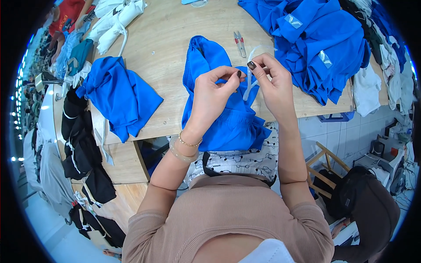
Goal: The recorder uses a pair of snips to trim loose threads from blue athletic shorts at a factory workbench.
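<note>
A blue garment (pixel 228 127) with a gathered elastic waistband lies over the table's near edge and onto my lap. Above it, my right hand (pixel 276 83) pinches a narrow translucent whitish strip (pixel 248 81), which hangs down between the two hands. Close to that strip is my left hand (pixel 214 94), thumb and forefinger pressed together; whatever is between those fingertips is too small to make out. Just beyond my hands, a pair of thread snips (pixel 240 44) with red handles lies on the wooden table (pixel 171 57).
At the right, blue garments with shiny stickers form a large pile (pixel 315 48). A folded blue garment (pixel 123 96) lies at the left, below white cloth pieces (pixel 115 26). Black garments (pixel 83 136) hang by the table's left side. A wooden stool (pixel 322 171) stands at lower right, near another person (pixel 372 210).
</note>
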A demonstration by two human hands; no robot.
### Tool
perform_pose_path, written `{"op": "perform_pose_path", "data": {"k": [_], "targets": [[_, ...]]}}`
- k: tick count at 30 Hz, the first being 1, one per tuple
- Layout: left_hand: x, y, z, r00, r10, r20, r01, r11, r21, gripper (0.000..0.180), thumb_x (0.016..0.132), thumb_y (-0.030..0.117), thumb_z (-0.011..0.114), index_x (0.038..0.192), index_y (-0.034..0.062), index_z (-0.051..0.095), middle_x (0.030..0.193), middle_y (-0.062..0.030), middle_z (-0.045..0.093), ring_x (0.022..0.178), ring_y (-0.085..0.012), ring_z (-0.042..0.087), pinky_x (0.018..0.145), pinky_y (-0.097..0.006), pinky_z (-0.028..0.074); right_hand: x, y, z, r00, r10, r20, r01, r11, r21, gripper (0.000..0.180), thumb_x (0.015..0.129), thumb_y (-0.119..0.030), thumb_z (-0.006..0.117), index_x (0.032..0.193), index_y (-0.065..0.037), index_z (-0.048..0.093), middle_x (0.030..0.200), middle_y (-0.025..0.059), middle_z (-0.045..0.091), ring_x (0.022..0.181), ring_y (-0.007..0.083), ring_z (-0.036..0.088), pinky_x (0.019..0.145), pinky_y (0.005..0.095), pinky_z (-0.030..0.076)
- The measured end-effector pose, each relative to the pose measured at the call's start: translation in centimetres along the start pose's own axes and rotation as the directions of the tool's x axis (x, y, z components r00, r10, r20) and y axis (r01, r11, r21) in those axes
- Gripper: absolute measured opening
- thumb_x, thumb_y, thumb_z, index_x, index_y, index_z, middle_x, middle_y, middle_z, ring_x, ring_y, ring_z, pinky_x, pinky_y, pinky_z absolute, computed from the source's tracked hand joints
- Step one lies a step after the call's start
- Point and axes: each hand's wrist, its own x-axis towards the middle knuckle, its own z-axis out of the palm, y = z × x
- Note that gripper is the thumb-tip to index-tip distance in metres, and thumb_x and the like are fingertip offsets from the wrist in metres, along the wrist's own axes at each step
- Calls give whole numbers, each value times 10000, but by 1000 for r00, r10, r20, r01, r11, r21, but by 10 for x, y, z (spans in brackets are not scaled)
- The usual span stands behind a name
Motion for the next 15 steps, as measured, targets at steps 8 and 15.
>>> {"op": "perform_pose_path", "data": {"k": [8, 15], "targets": [[0, 1, 0, 1000, -26, 17, 25, 998, 54, 165, 835, 77, 600, 917, -48, 670, 802, -44, 669, 678, -39, 552, 598, -183, 452, -2, 0, 3, 1000, 21, -16, -20, 999, 29, 90, 880, -54, 538, 836, 24, 528, 750, 79, 523, 658, 135, 487, 608, 259, 405], [-3, 6, 2, 1000, -22, 16, 21, 999, 47, 168, 846, 78, 594, 927, -46, 671, 831, -59, 670, 699, -61, 574, 601, -200, 469, -2, -1, -1, 1000, 22, -1, -22, 999, -27, 96, 890, -54, 528, 835, 24, 512, 742, 83, 514, 648, 132, 494, 590, 266, 411]]}}
